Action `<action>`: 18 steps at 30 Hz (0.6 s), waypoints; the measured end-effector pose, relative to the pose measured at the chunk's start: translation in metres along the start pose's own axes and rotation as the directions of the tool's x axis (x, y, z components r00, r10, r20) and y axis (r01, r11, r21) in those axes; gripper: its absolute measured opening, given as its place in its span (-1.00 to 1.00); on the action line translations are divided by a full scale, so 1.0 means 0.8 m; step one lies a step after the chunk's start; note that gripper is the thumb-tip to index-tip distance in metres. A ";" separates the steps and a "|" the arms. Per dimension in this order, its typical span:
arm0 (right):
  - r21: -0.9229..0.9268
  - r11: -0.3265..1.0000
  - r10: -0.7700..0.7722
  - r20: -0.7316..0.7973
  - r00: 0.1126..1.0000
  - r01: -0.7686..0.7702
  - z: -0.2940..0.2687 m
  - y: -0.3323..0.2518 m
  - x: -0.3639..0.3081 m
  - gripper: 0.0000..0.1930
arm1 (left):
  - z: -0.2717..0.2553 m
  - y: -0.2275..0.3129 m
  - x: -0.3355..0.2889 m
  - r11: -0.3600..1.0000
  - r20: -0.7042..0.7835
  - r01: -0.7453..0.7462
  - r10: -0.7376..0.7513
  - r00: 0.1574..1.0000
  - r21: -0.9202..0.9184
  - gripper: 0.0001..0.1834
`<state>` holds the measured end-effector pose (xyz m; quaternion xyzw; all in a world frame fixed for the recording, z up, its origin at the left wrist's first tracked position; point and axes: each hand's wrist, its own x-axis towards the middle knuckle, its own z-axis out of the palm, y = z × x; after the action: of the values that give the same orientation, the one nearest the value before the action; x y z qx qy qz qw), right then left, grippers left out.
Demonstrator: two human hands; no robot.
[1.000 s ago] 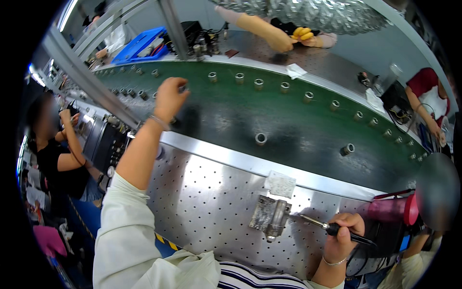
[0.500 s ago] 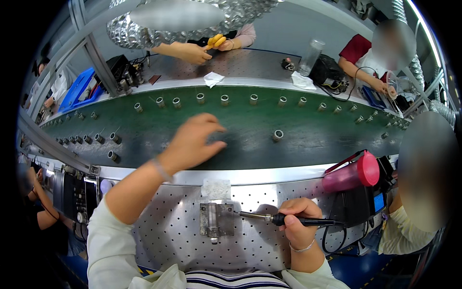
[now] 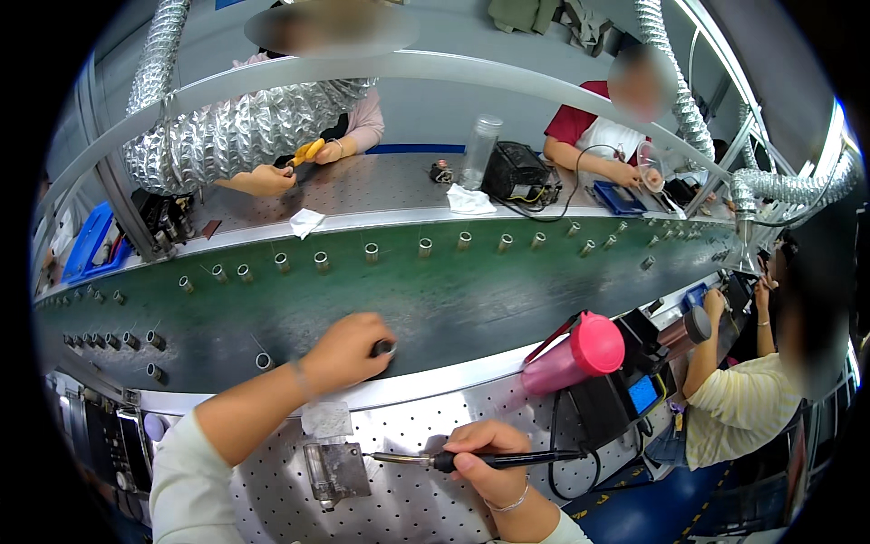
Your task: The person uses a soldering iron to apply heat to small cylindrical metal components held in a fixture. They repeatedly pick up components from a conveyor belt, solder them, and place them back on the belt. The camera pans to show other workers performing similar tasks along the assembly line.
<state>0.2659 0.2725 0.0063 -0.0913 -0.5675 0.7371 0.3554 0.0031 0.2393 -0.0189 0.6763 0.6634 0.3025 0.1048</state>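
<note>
My left hand (image 3: 340, 352) reaches over the near side of the green conveyor belt, its fingers closed around a small metal cylinder (image 3: 384, 347). Another cylinder with a thin wire (image 3: 264, 362) stands on the belt beside my left wrist. In my right hand (image 3: 489, 451) is a soldering iron (image 3: 444, 461), held by its black handle like a pen. Its tip points left, close to the right edge of a metal block fixture (image 3: 349, 471). A metal cylinder (image 3: 321, 475) lies along the left part of that fixture. A pale square pad (image 3: 326, 419) adjoins the fixture's far side.
Perforated metal worktop (image 3: 263, 494) lies under the fixture. Right of it stand a pink bottle (image 3: 571, 358) and a black station with a blue screen (image 3: 642, 393). Rows of cylinders (image 3: 371, 252) line the belt's far side. Co-workers sit opposite and at right.
The view has swung to the right. My left hand, empty and spread before, has closed on a cylinder from the belt. My right hand still holds the iron beside the fixture.
</note>
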 end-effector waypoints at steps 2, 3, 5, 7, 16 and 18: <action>0.015 1.000 -0.002 0.011 1.000 0.002 0.005 0.001 0.001 -0.90 | -0.038 0.024 -0.042 0.912 0.055 0.272 -0.268 0.962 -0.307 -0.78; -0.022 1.000 0.001 -0.013 1.000 -0.001 0.007 0.000 0.002 -0.90 | -0.056 0.030 -0.061 0.805 0.128 0.357 -0.337 0.933 -0.474 -0.77; -0.044 0.999 0.012 -0.102 0.995 -0.017 0.013 0.005 0.001 -0.88 | -0.084 0.034 -0.104 0.476 0.296 0.509 -0.453 0.841 -0.717 -0.74; -0.016 1.000 0.018 -0.111 0.994 -0.020 0.016 0.012 0.003 -0.84 | -0.096 0.033 -0.141 0.369 0.329 0.483 -0.406 0.852 -0.794 -0.71; 0.014 1.000 0.017 -0.005 1.000 -0.017 0.043 0.022 0.012 -0.91 | -0.068 0.032 -0.175 0.090 0.445 0.485 -0.280 0.851 -0.870 -0.68; -0.039 0.999 0.020 -0.051 0.998 -0.022 0.043 0.027 0.008 -0.85 | -0.060 0.024 -0.177 0.046 0.461 0.483 -0.234 0.856 -0.874 -0.68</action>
<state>0.2338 0.2480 0.0004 -0.1231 -0.5719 0.7267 0.3600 0.0014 0.0886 -0.0087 0.2806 0.4398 0.5522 0.6503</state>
